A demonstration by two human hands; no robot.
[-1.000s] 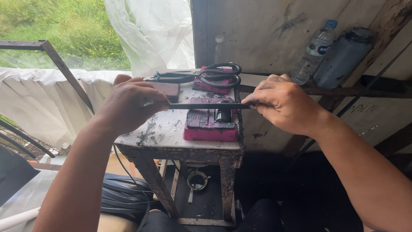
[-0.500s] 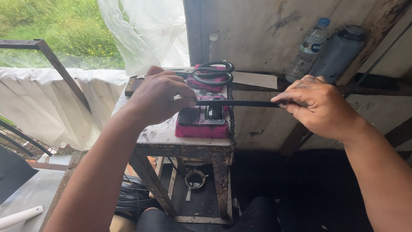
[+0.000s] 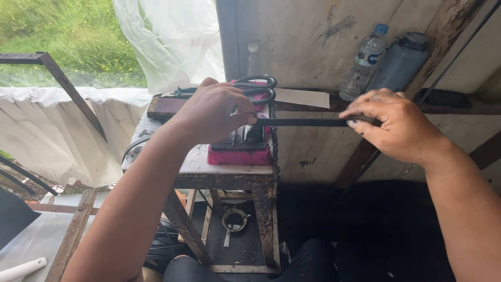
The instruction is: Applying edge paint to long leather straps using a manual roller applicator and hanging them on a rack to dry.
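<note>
- A thin black strip [image 3: 302,122] runs flat from one hand to the other, up in the air, level with the top of the pink box.
- The left hand [image 3: 211,112] pinches the left end of the strip. Its fingers are curled tight, right over the pink box.
- The right hand [image 3: 399,125] pinches the right end of the strip between thumb and fingers. This hand is off to the right of the counter, in front of the wall.
- The pink box [image 3: 241,149] sits on the counter. It has a dark metal part on top. The strip's left end is just above it.
- Black scissors [image 3: 258,87] lie behind the left hand, at the back of the counter.
- The counter [image 3: 195,164] is a small, old stand with a dirty white top and rusty legs.
- A small round metal thing [image 3: 235,219] sits low down, between the legs.
- A flat white piece [image 3: 301,97] lies on a ledge to the right of the scissors.
- A clear bottle [image 3: 365,62] with a blue cap leans on the wall above the right hand.
- A grey bottle [image 3: 399,62] leans just beside it, on the right.
- A see-through plastic sheet [image 3: 167,39] hangs at the back left.
- Green grass [image 3: 68,31] shows outside.
- A white cloth [image 3: 47,130] hangs on the left, below the grass.
</note>
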